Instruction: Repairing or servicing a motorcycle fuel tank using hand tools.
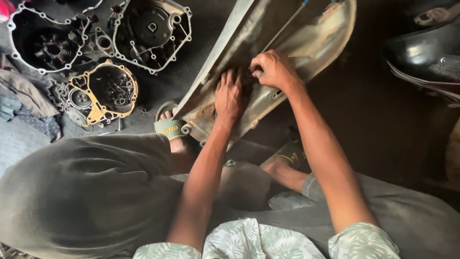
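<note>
our left hand [229,97] lies flat, fingers spread, its grip open and pressing on the dirty inside of a long curved metal cover [306,43]. our right hand [273,69] curls just beside it, grip closed on something too small to tell. the cover leans on the floor between our sandalled feet. engine casings [152,32] and a gasket-rimmed case [103,88] lie well apart on the left.

Dim, perhaps left-lit, shadowy right side.

three engine covers [100,50], two sandals [171,128]
</note>
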